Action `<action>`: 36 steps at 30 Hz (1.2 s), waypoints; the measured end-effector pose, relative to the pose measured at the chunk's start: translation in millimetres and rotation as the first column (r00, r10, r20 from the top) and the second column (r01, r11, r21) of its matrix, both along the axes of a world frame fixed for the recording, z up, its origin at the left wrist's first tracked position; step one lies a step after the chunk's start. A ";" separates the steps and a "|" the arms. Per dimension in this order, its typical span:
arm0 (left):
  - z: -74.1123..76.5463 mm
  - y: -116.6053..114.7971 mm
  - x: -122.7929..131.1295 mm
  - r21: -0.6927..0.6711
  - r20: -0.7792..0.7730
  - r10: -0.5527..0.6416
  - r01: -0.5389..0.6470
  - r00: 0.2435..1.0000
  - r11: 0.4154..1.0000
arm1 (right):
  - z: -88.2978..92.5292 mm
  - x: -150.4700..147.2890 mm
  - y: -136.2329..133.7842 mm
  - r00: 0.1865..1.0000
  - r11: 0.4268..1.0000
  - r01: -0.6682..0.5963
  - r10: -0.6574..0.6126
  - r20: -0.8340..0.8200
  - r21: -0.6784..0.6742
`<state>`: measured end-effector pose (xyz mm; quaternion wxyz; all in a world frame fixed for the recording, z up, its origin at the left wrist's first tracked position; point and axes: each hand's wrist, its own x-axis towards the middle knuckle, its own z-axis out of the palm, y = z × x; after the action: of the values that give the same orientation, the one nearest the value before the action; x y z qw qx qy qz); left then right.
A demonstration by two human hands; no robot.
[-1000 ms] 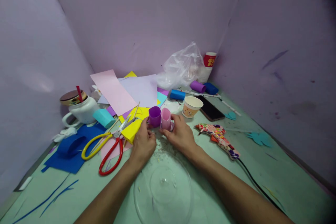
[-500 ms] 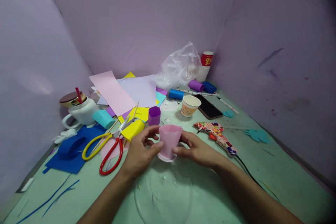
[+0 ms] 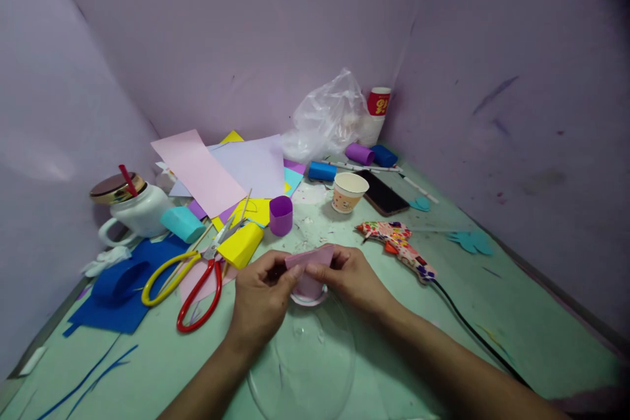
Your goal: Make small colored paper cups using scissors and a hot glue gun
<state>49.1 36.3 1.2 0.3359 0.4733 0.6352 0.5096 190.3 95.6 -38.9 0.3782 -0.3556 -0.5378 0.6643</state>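
Note:
Both my hands pinch the rim of a small pink paper cup (image 3: 310, 269) and squeeze it flat. My left hand (image 3: 258, 302) grips it from the left, my right hand (image 3: 352, 279) from the right. The cup sits above the far edge of a clear round plastic lid (image 3: 301, 367) lying on the green table. A purple paper cup (image 3: 281, 215) stands a little beyond my hands.
Red-and-yellow scissors (image 3: 197, 275) and a yellow folded piece (image 3: 240, 244) lie to the left. A patterned glue gun (image 3: 398, 246) with a black cord lies to the right. Coloured paper sheets (image 3: 221, 167), a white jar (image 3: 128, 207), a paper cup (image 3: 348, 191), a phone (image 3: 381, 193) and a plastic bag (image 3: 327, 118) lie behind.
I lifted the pink cup away from beside the purple one and drew it toward me over the clear lid. Its rim is now pressed flat between my fingers.

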 end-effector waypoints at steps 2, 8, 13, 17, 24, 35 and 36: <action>-0.1 0.5 2.4 -0.001 -0.011 0.022 -0.022 1.000 1.000 | 1.4 0.2 -0.5 0.999 0.999 0.013 -0.015 -0.036 -0.034; 10.8 -0.7 -8.0 -0.016 -0.092 0.025 -0.027 0.995 0.999 | 4.3 1.2 0.9 0.990 0.987 0.053 -0.071 -0.118 -0.149; 20.6 -25.6 -73.2 -0.065 -0.668 0.233 -0.367 0.707 0.928 | 5.3 3.9 6.8 0.990 0.958 0.076 -0.106 -0.095 -0.276; -1.5 -38.6 -119.6 -0.469 -0.844 -0.295 -0.349 0.448 0.811 | 6.2 4.0 8.9 0.993 0.931 0.070 -0.100 -0.066 -0.357; -17.5 -30.7 -125.9 -0.499 -0.827 -0.326 -0.332 0.458 0.801 | 11.5 2.9 6.5 0.995 0.918 0.076 -0.096 -0.034 -0.390; -8.2 -28.2 -132.6 -0.376 -0.897 -0.243 -0.347 0.369 0.859 | 9.5 4.4 6.6 0.998 0.927 0.047 -0.061 -0.024 -0.373; -9.1 -26.1 -133.6 -0.362 -0.901 -0.237 -0.326 0.364 0.873 | 9.1 4.5 6.7 0.998 0.929 0.043 -0.055 -0.023 -0.368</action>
<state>-84.6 10.2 -7.9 0.0107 0.5576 0.8299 -0.0148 194.7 102.3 -29.8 0.3304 -0.4223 -0.3886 0.7493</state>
